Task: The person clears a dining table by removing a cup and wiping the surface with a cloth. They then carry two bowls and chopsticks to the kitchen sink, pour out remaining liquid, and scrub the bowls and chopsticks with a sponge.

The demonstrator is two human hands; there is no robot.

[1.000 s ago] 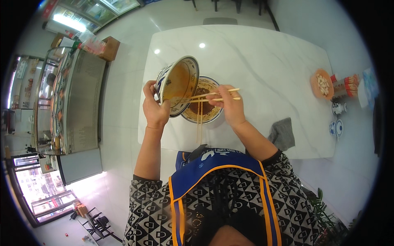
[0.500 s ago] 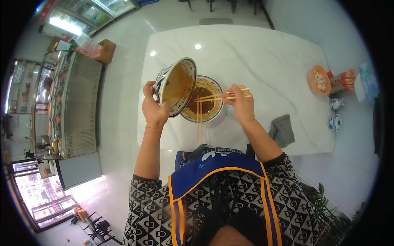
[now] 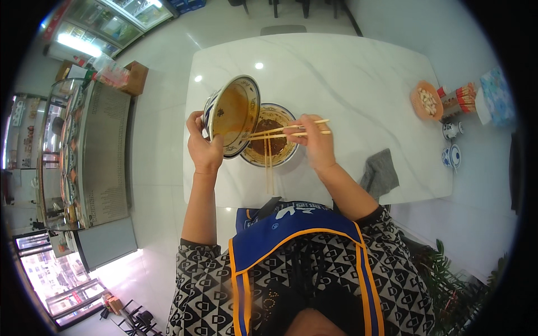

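Bright, fairly even light fills the room. Two small glare spots (image 3: 259, 65) shine on the far left of the white counter (image 3: 358, 84). A light strip (image 3: 79, 45) glows far left; the near-left window (image 3: 53, 277) is washed out, purplish. Shadows are soft. Lines bend toward the black, blurrier rim.

A grey cloth (image 3: 380, 173) is laid on the white bench (image 3: 336, 67); pale pieces (image 3: 427, 102) are held in an orange basket (image 3: 416, 103).
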